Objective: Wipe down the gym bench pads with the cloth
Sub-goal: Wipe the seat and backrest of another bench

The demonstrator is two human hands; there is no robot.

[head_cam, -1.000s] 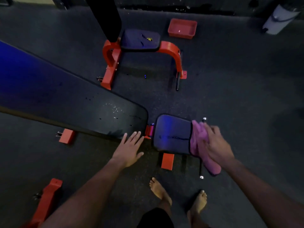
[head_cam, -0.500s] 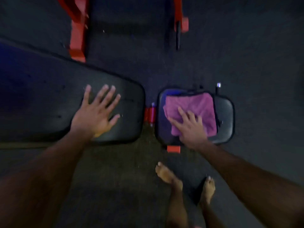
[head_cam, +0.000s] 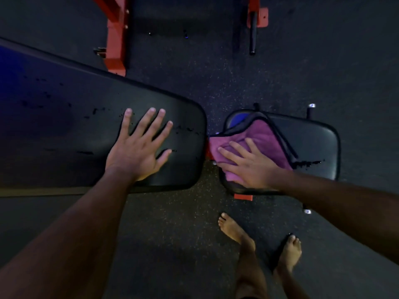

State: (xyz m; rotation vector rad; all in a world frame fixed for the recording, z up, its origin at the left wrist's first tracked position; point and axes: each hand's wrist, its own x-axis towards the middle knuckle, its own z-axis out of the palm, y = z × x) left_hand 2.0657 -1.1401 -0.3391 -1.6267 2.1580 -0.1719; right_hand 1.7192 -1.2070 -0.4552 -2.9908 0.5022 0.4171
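Floor [head_cam: 280, 67]: dark speckled rubber, dimly lit; your bare feet [head_cam: 235, 231] stand on it.

Long back pad [head_cam: 64, 130]: black, scuffed, blue glare at left. Your left hand [head_cam: 140, 147] rests flat on its near end, fingers straight and spread, holding nothing.

Seat pad [head_cam: 315, 143]: smaller, black, just right of the long pad, apart by a narrow gap.

Cloth [head_cam: 259, 137]: purple, dark-edged, lying on the seat pad's left part. Your right hand [head_cam: 248, 165] presses it, fingers extended.

Red frame [head_cam: 115, 39]: behind, on the floor.
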